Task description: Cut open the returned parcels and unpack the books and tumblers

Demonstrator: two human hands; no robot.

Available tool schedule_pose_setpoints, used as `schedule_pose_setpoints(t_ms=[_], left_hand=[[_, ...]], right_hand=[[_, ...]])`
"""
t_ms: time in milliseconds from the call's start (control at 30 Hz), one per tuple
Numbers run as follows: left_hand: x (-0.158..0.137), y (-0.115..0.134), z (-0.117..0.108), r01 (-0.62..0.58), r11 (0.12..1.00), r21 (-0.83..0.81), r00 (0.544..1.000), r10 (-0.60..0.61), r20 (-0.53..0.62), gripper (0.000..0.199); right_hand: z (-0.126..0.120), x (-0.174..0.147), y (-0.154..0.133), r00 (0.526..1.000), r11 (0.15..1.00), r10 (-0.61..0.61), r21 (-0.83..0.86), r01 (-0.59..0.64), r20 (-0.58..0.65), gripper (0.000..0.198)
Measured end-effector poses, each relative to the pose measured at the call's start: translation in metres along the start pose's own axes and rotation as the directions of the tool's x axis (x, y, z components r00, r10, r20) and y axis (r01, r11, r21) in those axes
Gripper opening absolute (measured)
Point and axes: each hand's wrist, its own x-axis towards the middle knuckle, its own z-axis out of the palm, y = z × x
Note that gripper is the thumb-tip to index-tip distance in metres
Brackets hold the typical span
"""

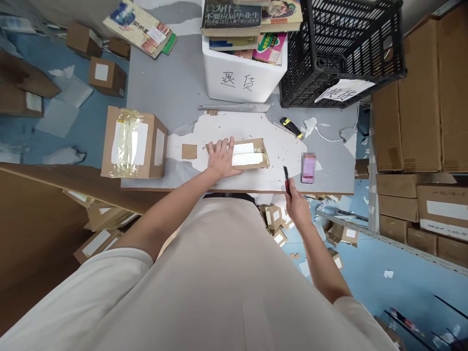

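Note:
My left hand (221, 160) lies with fingers spread on the left end of a small flat cardboard parcel (259, 144), which is taped and bears white labels. Its left part is hidden under that hand. Off the table's front edge, to the right of the parcel, my right hand (298, 207) is closed around a red and black utility knife (286, 179) that points away from me. Left of the parcel lies a small brown cardboard piece (189, 151). A phone (308, 168) rests to the right of the knife.
A taped carton (133, 144) stands at the table's left. Behind are a white bin (244, 80) of books and a black plastic crate (340, 53). A yellow and black cutter (291, 127) lies at the right. Stacked books (141, 27) sit at the back left; boxes litter the floor.

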Motion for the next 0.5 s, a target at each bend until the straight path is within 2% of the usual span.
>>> schedule_pose_setpoints(t_ms=[100,300,400,500], left_hand=[[0.000,-0.001,-0.002,-0.017,0.998,0.065,1.000,0.017,0.003,0.125],[-0.003,-0.003,-0.004,-0.077,0.989,0.129,0.997,0.078,-0.007,0.117],[-0.006,-0.004,-0.004,-0.164,0.977,0.138,0.986,0.167,-0.012,0.106],[-0.015,-0.005,-0.002,-0.215,0.967,0.136,0.974,0.223,-0.047,0.089]], right_hand=[[0.006,0.019,0.007,0.994,0.996,0.070,0.066,-0.065,-0.078,0.064],[0.025,0.047,-0.005,0.987,0.958,0.156,0.248,-0.145,-0.027,0.068],[0.033,0.055,-0.007,0.987,0.923,0.152,0.366,-0.120,-0.060,0.062],[0.035,0.066,-0.006,0.977,0.854,0.140,0.518,-0.037,-0.162,0.053]])
